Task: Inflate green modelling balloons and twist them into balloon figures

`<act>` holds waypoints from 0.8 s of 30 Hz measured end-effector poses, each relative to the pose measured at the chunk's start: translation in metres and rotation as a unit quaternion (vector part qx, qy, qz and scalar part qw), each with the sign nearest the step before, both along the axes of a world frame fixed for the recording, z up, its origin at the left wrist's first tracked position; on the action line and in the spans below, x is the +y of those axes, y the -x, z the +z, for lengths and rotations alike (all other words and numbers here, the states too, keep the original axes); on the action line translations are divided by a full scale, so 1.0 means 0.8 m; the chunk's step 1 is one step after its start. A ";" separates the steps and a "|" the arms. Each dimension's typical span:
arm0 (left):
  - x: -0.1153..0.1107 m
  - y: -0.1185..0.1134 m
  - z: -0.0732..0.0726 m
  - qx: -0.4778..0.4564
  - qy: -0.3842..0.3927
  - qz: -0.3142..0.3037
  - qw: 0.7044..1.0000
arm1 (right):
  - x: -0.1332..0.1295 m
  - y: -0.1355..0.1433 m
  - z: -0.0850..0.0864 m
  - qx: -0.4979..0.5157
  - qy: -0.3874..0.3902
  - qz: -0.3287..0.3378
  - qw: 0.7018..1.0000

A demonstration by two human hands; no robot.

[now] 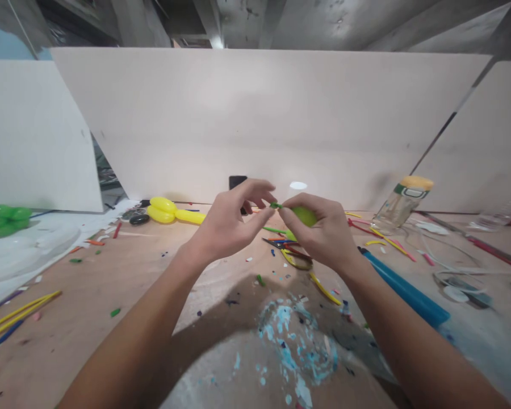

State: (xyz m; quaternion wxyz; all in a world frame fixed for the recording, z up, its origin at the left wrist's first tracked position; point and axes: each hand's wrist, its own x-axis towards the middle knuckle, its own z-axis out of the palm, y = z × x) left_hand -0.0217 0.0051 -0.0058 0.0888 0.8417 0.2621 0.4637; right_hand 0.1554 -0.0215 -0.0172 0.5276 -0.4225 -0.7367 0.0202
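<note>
My right hand [321, 227] is closed around a small inflated green balloon [305, 215], with thumb and index finger pinching near its neck. The balloon's darker green end [275, 205] sticks out between my two hands. My left hand [236, 218] has its thumb and curled fingers at that end, seemingly pinching it; the index finger is raised a little above. Below my right hand lie scissors [297, 262] with yellowish handles, among loose uninflated balloons. The fingers hide part of the green balloon.
A yellow twisted balloon [162, 210] and a green one [6, 220] lie to the left. To the right are a blue balloon pump [404, 287] and a clear bottle [402, 201] with a yellow lid. Balloon scraps litter the table [145, 341]. A white panel [255, 125] stands behind.
</note>
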 end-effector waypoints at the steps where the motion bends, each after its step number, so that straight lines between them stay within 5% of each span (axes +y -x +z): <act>1: 0.000 -0.001 -0.001 0.002 0.003 -0.013 1.000 | 0.000 0.000 0.000 -0.004 -0.002 0.002 1.000; 8: 0.003 0.001 -0.007 -0.011 -0.016 -0.011 1.000 | -0.006 0.000 0.002 -0.053 -0.028 0.009 0.998; 14: 0.007 0.015 0.004 -0.146 0.030 0.067 0.986 | -0.002 -0.005 0.005 -0.064 -0.045 0.006 0.997; 18: 0.000 0.004 0.001 -0.110 0.025 0.027 0.993 | 0.005 0.002 0.001 -0.066 -0.051 0.022 0.996; 21: 0.000 -0.011 -0.009 -0.101 0.023 -0.012 0.995 | 0.011 0.006 0.000 -0.003 -0.049 0.031 0.998; 24: 0.011 -0.023 -0.022 -0.069 0.055 -0.033 0.996 | 0.022 0.004 0.011 0.169 -0.053 0.042 0.983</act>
